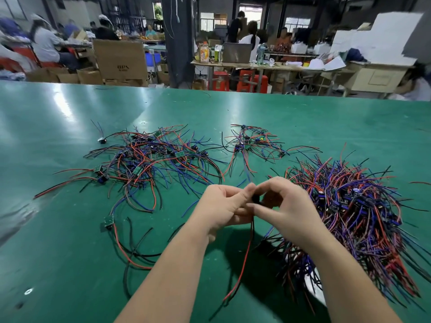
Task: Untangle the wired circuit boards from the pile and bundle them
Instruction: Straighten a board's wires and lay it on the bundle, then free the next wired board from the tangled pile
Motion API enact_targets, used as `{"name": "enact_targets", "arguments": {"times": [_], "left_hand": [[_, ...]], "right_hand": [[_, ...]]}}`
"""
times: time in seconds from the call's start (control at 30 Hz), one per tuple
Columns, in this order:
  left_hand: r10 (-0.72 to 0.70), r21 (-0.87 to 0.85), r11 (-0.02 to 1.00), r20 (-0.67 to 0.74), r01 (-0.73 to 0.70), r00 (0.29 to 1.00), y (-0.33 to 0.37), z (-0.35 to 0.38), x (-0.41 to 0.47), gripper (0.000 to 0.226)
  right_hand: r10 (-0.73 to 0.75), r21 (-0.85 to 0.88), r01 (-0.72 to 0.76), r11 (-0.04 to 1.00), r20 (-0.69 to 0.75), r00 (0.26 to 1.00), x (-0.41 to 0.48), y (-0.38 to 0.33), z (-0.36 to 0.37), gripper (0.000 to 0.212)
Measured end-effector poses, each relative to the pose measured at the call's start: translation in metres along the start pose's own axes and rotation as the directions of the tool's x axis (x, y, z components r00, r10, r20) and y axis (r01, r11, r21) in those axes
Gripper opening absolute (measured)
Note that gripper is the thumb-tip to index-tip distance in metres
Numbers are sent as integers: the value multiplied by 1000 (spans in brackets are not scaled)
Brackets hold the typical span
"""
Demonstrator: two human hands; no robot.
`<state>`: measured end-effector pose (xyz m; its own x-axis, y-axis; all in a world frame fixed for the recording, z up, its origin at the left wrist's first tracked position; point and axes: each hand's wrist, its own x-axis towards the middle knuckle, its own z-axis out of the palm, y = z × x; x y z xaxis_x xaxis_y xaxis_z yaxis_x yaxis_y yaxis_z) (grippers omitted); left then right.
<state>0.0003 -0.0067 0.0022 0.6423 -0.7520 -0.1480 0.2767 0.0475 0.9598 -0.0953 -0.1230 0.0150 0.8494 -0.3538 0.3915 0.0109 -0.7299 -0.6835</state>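
Both of the person's hands are raised a little above the green table [70,241], close to the near edge and meeting in the middle. The left hand [222,206] and the right hand [288,207] have their fingers curled in toward each other, and together they pinch a small dark part [256,198] between the fingertips; it is too hidden by the fingers to say exactly what it is. A red and black wire [245,259] hangs down from that pinch between the two forearms, its lower end trailing toward the table. Just to the right of the hands, partly under the right forearm, lies the big pile [354,206], a thick tangle of red, blue, purple and black leads with small dark pieces buried in it, and something white [314,284] shows beneath its near side. To the left and farther back, a looser spread of wires [151,159] with little green boards among them covers the middle of the table. Beyond the hands sits a smaller cluster [254,142], apart from both. A single board [107,222] with long red and black leads lies alone at the near left. Behind the table are cardboard boxes [121,59], red stools [220,80], cluttered benches, and other people working at them.
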Motion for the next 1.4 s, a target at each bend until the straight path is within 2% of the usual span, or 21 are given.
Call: {"name": "enact_targets", "arguments": {"times": [0.1,0.17,0.2,0.23,0.27,0.3,0.33,0.4,0.47,0.57,0.63,0.73,0.87,0.97,1.03,1.1,1.17,1.2,1.27,1.33,1.4], "left_hand": [[-19,-12,1000,4,19,1000,5,0,0,41],[38,24,999,-137,-35,990,10,-8,2,24],[104,109,991,-258,-78,961,12,-16,3,15],[208,287,953,-385,-97,899,13,-28,5,9],[331,520,853,-484,-39,810,13,-41,6,8],[433,698,709,-541,97,721,11,-54,6,11],[496,774,587,-576,238,650,9,-67,5,17],[466,736,521,-669,432,578,3,-89,5,30],[361,665,532,-738,524,570,0,-104,5,38],[259,624,492,-771,608,582,-2,-117,10,36],[307,623,483,-778,615,548,-2,-120,14,30],[446,630,545,-777,554,445,0,-121,15,23],[593,699,694,-692,174,411,4,-119,6,17],[539,572,820,-749,-36,384,9,-115,6,32],[353,241,926,-825,-291,441,16,-109,9,29],[181,-182,861,-763,-475,620,25,-101,8,18],[175,-430,771,-566,-470,805,32,-94,1,25],[205,-484,766,-439,-423,875,34,-89,-3,28],[243,-503,810,-182,-302,953,35,-74,-11,30],[218,-450,874,24,-185,976,32,-55,-16,30],[164,-333,938,173,-99,971,26,-37,-18,28]], "right_hand": [[38,0,-39,999,-222,974,2,3,-6,16],[140,-45,-173,984,-405,904,2,7,-17,14],[205,-97,-280,955,-464,862,3,11,-23,16],[269,-176,-398,900,-494,826,3,15,-29,20],[332,-257,-502,826,-498,801,4,18,-33,25],[382,-314,-568,761,-490,783,4,20,-36,30],[407,-340,-593,730,-480,777,4,20,-37,33],[388,-341,-566,751,-465,796,3,17,-32,34],[346,-330,-512,793,-447,825,2,13,-25,31],[311,-325,-445,834,-390,867,0,9,-14,27],[303,-324,-419,848,-353,885,-2,7,-9,25],[292,-298,-398,868,-342,893,-3,5,-5,24],[262,-267,-358,895,-334,905,-4,2,-2,21],[246,-237,-321,917,-298,922,-4,3,0,20],[214,-183,-275,944,-296,931,-4,3,0,18],[173,-122,-220,968,-313,934,-5,1,0,17],[192,8,-200,980,-319,928,-5,0,1,19],[235,118,-208,971,-303,924,-5,-1,1,21],[332,372,-242,896,-199,922,-3,-4,1,28],[354,591,-266,762,-34,935,-2,-8,2,29],[286,777,-257,574,103,953,-2,-11,2,22]]}}
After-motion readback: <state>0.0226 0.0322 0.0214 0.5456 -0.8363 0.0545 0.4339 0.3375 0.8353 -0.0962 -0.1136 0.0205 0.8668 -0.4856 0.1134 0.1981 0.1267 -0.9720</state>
